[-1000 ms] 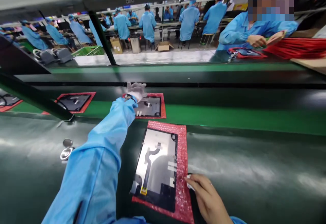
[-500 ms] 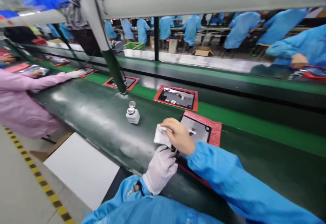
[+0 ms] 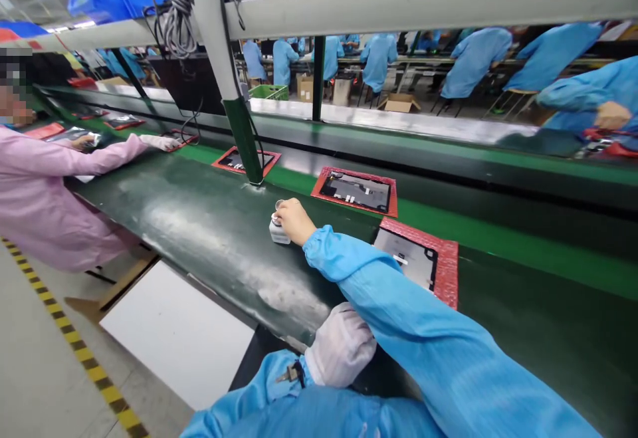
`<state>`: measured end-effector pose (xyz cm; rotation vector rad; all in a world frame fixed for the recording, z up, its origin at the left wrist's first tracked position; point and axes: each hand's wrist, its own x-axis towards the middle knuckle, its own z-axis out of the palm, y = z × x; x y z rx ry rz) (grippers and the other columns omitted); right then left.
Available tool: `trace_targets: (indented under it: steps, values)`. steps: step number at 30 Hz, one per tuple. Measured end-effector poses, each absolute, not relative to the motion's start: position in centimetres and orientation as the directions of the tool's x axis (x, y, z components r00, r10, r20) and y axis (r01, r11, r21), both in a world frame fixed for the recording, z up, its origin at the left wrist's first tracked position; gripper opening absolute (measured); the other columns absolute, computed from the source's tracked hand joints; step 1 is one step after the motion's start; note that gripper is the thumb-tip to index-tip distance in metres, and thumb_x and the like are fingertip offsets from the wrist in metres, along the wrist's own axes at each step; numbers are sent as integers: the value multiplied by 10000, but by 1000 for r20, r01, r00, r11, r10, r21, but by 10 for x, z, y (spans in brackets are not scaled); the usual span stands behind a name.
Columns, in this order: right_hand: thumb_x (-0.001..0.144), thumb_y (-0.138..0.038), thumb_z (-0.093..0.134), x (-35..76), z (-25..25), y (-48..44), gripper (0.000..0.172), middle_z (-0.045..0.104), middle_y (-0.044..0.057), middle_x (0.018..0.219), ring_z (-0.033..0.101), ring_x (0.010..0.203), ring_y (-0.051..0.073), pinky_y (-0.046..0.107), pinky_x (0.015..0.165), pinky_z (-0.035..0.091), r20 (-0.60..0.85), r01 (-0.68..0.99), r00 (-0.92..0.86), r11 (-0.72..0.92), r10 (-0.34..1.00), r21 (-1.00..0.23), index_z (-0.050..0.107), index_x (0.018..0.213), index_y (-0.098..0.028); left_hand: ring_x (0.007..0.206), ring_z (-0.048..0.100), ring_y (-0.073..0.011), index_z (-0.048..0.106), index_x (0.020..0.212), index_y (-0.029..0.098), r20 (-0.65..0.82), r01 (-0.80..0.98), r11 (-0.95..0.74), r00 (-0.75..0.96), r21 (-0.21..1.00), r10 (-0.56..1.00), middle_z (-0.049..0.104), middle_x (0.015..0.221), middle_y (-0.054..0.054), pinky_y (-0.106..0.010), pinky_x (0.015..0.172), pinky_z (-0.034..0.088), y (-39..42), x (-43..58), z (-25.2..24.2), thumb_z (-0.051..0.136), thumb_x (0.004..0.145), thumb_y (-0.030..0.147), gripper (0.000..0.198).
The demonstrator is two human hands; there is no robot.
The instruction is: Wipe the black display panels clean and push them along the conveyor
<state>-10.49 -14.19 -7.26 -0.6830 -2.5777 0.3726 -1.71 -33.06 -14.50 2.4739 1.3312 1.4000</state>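
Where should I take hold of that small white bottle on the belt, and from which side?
Grip the white body of the bottle low down, coming from the near right side, where the right hand already is. It stands upright on the dark green belt, and its wide, squat body offers more to wrap around than the narrower metal top, which is partly hidden by the hand.

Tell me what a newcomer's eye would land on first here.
The long dark-green conveyor belt runs across the middle, carrying dark panels on red bubble mats. The bare right hand rests on a small dispenser bottle at centre, and a co-worker in a pink gown works at left.
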Motion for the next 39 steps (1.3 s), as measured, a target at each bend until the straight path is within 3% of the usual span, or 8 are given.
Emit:
trace_targets:
  steps: [5, 10, 17, 21, 25, 28, 30, 39]
  values:
    - [833, -102, 529, -102, -68, -142, 228, 674, 73, 962, 600, 846, 180, 291, 798, 433, 285, 420, -813, 851, 508, -316, 732, 914, -165, 801, 630, -125, 599, 728, 172, 651, 687, -609, 257, 397, 714, 652, 721, -12, -325, 890, 532, -331, -16, -140, 405, 878, 85, 261]
    - [845, -111, 530, -104, -49, -155, 182, 660, 141, 957, 603, 864, 210, 302, 760, 465, 200, 458, -842, 859, 501, -228, 711, 849, -91, 774, 621, -132, 615, 724, 189, 644, 690, -593, 237, 415, 727, 651, 733, -17, -325, 863, 539, -335, -18, -141, 396, 873, 85, 284]
    - [760, -155, 701, -110, -28, -162, 40, 693, 66, 992, 614, 954, 194, 271, 833, 480, 255, 442, -812, 839, 524, -317, 694, 800, -156, 892, 618, -188, 616, 939, 200, 678, 683, -613, 233, 397, 698, 675, 897, -49, -357, 816, 547, -339, -35, -152, 459, 879, 117, 188]
    - [830, -175, 633, -79, -22, -157, 116, 720, 14, 997, 639, 957, 143, 208, 835, 474, 302, 443, -727, 757, 617, -480, 719, 905, -194, 923, 614, -199, 612, 948, 189, 611, 694, -663, 403, 282, 682, 676, 915, -53, -413, 915, 507, -335, -32, -148, 469, 883, 119, 172]
    - [869, -158, 560, 16, -38, -133, 198, 734, 47, 969, 662, 893, 155, 229, 775, 490, 248, 516, -599, 604, 761, -608, 720, 986, -146, 1124, 546, -286, 586, 1148, 115, 506, 706, -691, 544, 155, 670, 646, 1144, -124, -507, 1014, 430, -331, -22, -146, 527, 871, 249, 314]
    - [821, -86, 562, 87, -64, -103, 191, 732, 74, 916, 653, 883, 177, 260, 827, 468, 160, 750, -356, 384, 921, -539, 738, 875, -138, 1190, 502, -310, 552, 1214, 78, 456, 717, -677, 553, 165, 697, 616, 1210, -152, -510, 1032, 411, -329, -18, -151, 521, 874, 323, 421]
    - [803, -31, 526, 115, -85, -93, 216, 719, 120, 920, 640, 890, 189, 279, 860, 455, 144, 808, -332, 360, 932, -466, 729, 838, -95, 1226, 479, -313, 534, 1237, 61, 444, 721, -669, 548, 179, 709, 605, 1227, -166, -500, 1044, 400, -330, -18, -155, 508, 882, 343, 454]
    - [789, -35, 501, 133, -140, -120, 216, 671, 100, 838, 597, 822, 174, 291, 823, 462, 187, 580, -705, 708, 684, -402, 703, 785, -114, 1270, 441, -310, 465, 1308, 70, 396, 734, -647, 542, 207, 741, 580, 1268, -160, -501, 1070, 361, -333, -18, -164, 488, 889, 371, 516]
